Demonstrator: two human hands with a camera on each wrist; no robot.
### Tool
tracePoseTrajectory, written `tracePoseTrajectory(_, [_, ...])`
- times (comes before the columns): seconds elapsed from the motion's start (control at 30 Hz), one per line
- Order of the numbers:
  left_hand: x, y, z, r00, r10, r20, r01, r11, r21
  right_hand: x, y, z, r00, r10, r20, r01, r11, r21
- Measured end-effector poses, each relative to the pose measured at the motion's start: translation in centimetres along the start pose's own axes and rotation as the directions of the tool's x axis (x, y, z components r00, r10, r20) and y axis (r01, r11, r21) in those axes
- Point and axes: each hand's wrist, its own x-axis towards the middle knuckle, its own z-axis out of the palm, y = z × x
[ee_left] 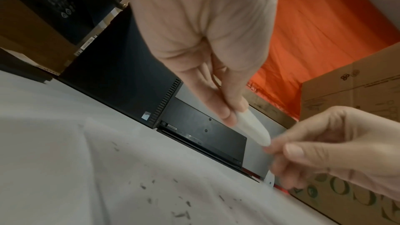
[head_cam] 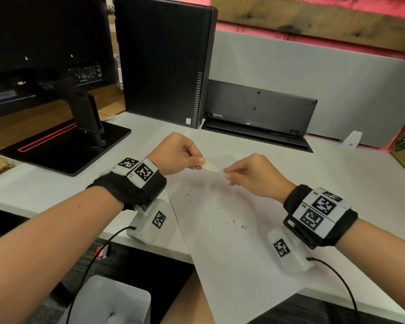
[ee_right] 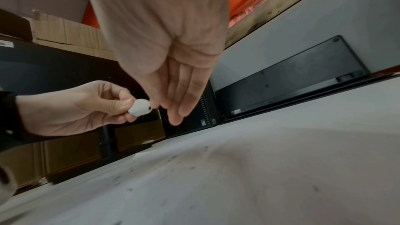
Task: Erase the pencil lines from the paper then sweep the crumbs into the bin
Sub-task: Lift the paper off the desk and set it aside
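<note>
The left hand (head_cam: 175,155) pinches a white eraser (head_cam: 210,166) above the far end of the paper (head_cam: 232,249), clear of the sheet. The right hand (head_cam: 255,175) hovers just beside the eraser's free tip, fingers loosely curled, holding nothing. Dark crumbs (head_cam: 240,226) dot the paper. The bin (head_cam: 136,298) sits below the paper's near-left edge.
</note>
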Motion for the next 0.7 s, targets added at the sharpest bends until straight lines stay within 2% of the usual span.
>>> tracePoseTrajectory(0.13, [0.0,0.5,0.5,1.0,0.006,0.02,-0.005,0.999,-0.054,0.5,-0.5,-0.2,0.999,-0.009,0.045,0.009,1.0,-0.015])
tracePoseTrajectory(0.27, [-0.3,1.1,0.8,0.994,-0.037,0.101,0.053,0.985,-0.162,0.6,-0.6,0.0,0.999,-0.005,0.032,0.005,1.0,0.001])
tracePoseTrajectory(0.4, [-0.2,1.1,1.2,0.997,-0.011,0.075,0.021,0.992,-0.124,0.4,-0.6,0.1,0.998,-0.004,0.062,0.002,0.999,0.032])
tracePoseTrajectory(0.5, [-0.1,0.9,0.6,0.99,-0.016,0.138,0.036,0.988,-0.147,0.3,-0.2,-0.3,0.997,0.021,0.068,-0.028,0.994,0.102])
tracePoseTrajectory(0.63, [-0.1,0.5,0.4,0.996,-0.011,0.09,0.021,0.994,-0.112,0.3,0.2,-0.7,0.997,0.038,0.072,-0.046,0.994,0.104])
tracePoseTrajectory(0.7, [-0.3,0.9,1.1,0.992,0.011,0.126,-0.002,0.998,-0.07,0.3,0.1,-0.5,0.997,0.024,0.078,-0.032,0.994,0.103])
